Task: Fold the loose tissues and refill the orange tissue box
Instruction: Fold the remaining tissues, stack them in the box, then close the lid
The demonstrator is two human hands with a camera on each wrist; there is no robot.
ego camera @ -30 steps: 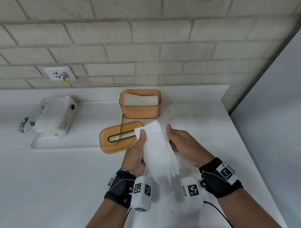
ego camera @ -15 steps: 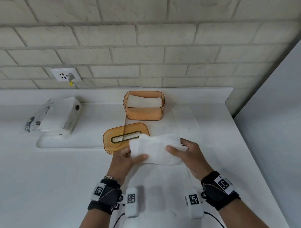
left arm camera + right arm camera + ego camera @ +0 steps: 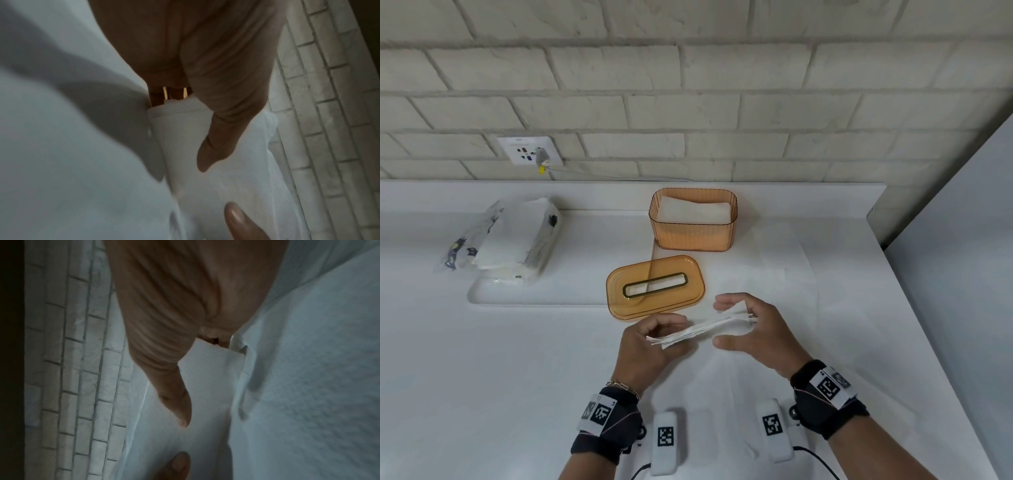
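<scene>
The orange tissue box [image 3: 693,236] stands open at the back of the counter with folded white tissues [image 3: 693,210] inside. Its orange lid [image 3: 654,287] lies flat in front of it, slot up. Between box and me, both hands hold one folded tissue stack [image 3: 702,329], seen edge-on just above the counter. My left hand [image 3: 671,334] grips its left end; my right hand [image 3: 722,322] holds the right end between thumb and fingers. In the wrist views each thumb [image 3: 205,155] [image 3: 179,402] lies on the white folded tissue [image 3: 180,129] [image 3: 209,378].
Loose tissue sheets [image 3: 780,260] lie spread on the counter to the right of the box and under my hands. A plastic tissue packet [image 3: 513,236] rests on a white tray [image 3: 534,298] at the left. A brick wall with a socket [image 3: 530,150] is behind; a grey panel [image 3: 962,257] borders the right.
The tissue, held upright and long a second ago, has been folded over into a short stack, turned level and lowered toward the counter between both hands.
</scene>
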